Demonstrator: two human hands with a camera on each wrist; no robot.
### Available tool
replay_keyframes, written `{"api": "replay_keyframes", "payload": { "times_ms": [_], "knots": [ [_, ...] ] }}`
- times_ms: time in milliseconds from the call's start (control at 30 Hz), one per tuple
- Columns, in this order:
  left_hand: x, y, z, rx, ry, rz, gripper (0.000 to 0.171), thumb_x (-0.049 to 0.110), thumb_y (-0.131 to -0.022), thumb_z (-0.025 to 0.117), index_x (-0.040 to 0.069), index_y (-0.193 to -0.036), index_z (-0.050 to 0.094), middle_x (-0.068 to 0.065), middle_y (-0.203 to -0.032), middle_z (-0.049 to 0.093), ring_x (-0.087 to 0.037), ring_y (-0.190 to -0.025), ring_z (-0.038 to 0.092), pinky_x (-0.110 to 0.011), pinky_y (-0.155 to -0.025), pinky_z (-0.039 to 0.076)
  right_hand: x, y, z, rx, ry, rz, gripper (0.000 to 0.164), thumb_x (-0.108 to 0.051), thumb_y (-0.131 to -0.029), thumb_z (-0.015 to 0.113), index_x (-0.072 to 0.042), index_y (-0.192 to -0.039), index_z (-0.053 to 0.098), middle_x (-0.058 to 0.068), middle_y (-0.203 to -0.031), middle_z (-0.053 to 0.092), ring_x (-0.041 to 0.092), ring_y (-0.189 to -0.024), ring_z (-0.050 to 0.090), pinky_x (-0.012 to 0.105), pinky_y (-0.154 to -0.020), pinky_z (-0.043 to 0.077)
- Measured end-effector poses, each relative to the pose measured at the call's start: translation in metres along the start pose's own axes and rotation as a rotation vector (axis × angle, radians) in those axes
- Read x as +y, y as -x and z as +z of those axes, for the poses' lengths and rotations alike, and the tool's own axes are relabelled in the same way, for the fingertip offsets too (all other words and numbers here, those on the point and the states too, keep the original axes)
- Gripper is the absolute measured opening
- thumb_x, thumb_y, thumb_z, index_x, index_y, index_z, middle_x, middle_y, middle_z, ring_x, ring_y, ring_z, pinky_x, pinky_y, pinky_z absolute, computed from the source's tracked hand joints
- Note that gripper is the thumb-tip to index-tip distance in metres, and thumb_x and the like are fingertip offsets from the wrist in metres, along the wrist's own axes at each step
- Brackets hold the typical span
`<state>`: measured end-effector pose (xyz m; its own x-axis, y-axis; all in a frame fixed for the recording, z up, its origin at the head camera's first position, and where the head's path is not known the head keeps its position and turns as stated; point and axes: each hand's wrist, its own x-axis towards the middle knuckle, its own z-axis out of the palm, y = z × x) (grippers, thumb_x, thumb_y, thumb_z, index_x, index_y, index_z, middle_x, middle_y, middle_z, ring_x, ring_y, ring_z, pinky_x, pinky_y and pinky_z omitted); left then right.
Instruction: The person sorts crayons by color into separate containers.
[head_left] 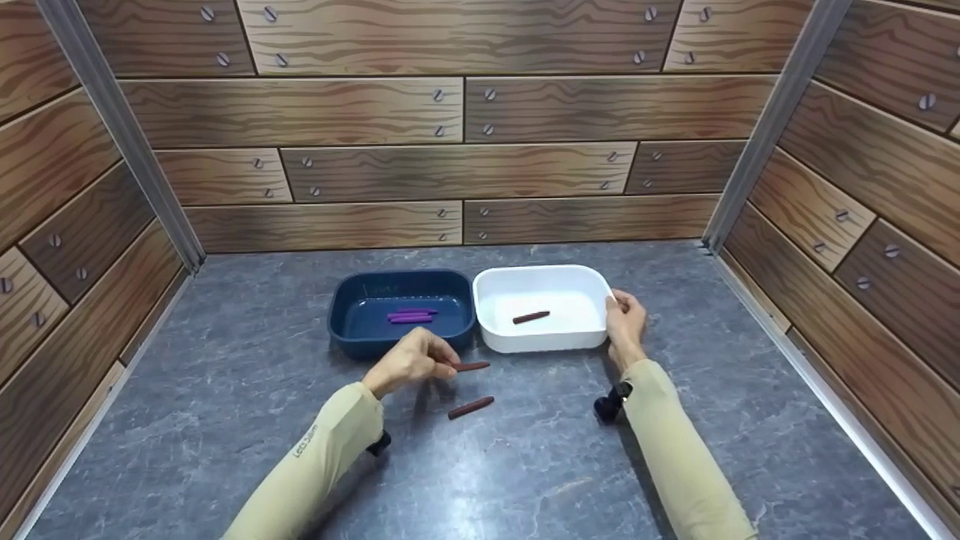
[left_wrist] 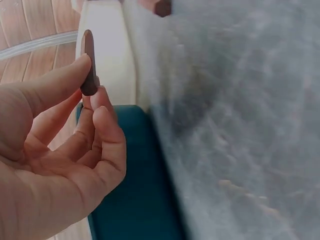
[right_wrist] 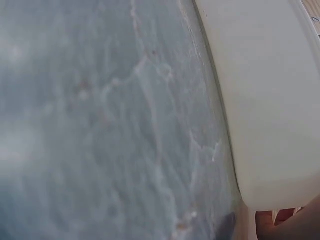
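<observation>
My left hand [head_left: 414,358] pinches a brown crayon [head_left: 472,367] between thumb and fingertips, in front of the blue bin. In the left wrist view this brown crayon [left_wrist: 88,65] points upward from the thumb, its tapered end at the top. A second brown crayon [head_left: 471,407] lies on the table, nearer to me. One more brown crayon [head_left: 531,317] lies inside the white bin [head_left: 540,343]. My right hand [head_left: 626,322] grips that bin's right end at the rim. In the right wrist view, only part of the hand [right_wrist: 292,225] shows beyond the bin's corner.
Several purple crayons [head_left: 411,316] lie in the blue bin [head_left: 349,339], which stands against the left side of the white one. Wood-patterned walls [head_left: 465,172] enclose the grey marbled table [head_left: 510,472] at the back and both sides.
</observation>
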<state>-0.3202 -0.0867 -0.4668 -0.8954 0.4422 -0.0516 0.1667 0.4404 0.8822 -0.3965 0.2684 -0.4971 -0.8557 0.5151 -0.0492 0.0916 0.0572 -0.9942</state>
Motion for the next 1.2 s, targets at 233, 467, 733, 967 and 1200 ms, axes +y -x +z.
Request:
{"api": "replay_keyframes", "payload": {
  "times_ms": [233,467,733,967,1200],
  "knots": [
    [0.010,-0.008,0.000,0.004,0.026,0.066,0.011,0.003,-0.082,0.076,0.006,-0.092,0.078,-0.004,-0.086,0.074,-0.011,-0.073,0.058,-0.030,-0.070,0.053,0.002,0.000,0.002,-0.002,-0.023,-0.010,0.034,-0.014,-0.102,0.048,0.000,-0.132,0.056,0.012,-0.117,0.055,0.023,-0.107,0.052,0.022,-0.081,0.042],
    [0.020,-0.021,0.006,0.032,0.062,0.130,0.011,0.003,-0.084,0.074,0.005,-0.094,0.078,-0.005,-0.087,0.072,-0.011,-0.074,0.057,-0.026,-0.066,0.048,0.002,0.000,0.002,-0.005,-0.013,-0.019,0.033,-0.013,-0.102,0.048,0.001,-0.131,0.056,0.009,-0.110,0.054,0.014,-0.094,0.049,0.018,-0.075,0.041],
    [0.034,-0.047,0.015,0.165,0.091,0.109,0.010,0.006,-0.087,0.072,0.005,-0.096,0.076,-0.007,-0.089,0.072,-0.011,-0.076,0.059,-0.022,-0.066,0.048,0.001,0.001,0.002,-0.006,-0.051,-0.031,0.033,-0.010,-0.101,0.049,0.003,-0.130,0.056,0.011,-0.112,0.056,0.023,-0.103,0.052,0.018,-0.076,0.042],
    [0.038,-0.072,0.025,0.259,0.044,0.141,0.009,0.008,-0.088,0.071,0.004,-0.095,0.076,-0.006,-0.087,0.072,-0.009,-0.074,0.058,-0.020,-0.063,0.046,0.000,0.001,0.000,0.001,-0.016,-0.023,0.033,-0.014,-0.102,0.049,0.000,-0.131,0.057,0.009,-0.109,0.055,0.020,-0.099,0.052,0.021,-0.078,0.043],
    [0.042,-0.095,0.033,0.305,0.013,0.172,0.009,0.005,-0.087,0.070,0.002,-0.093,0.075,-0.008,-0.085,0.072,-0.008,-0.072,0.054,-0.019,-0.064,0.043,0.000,0.000,0.001,0.001,0.001,-0.013,0.034,-0.015,-0.102,0.048,-0.001,-0.132,0.056,0.010,-0.116,0.056,0.019,-0.102,0.052,0.023,-0.082,0.044]
  ]
}}
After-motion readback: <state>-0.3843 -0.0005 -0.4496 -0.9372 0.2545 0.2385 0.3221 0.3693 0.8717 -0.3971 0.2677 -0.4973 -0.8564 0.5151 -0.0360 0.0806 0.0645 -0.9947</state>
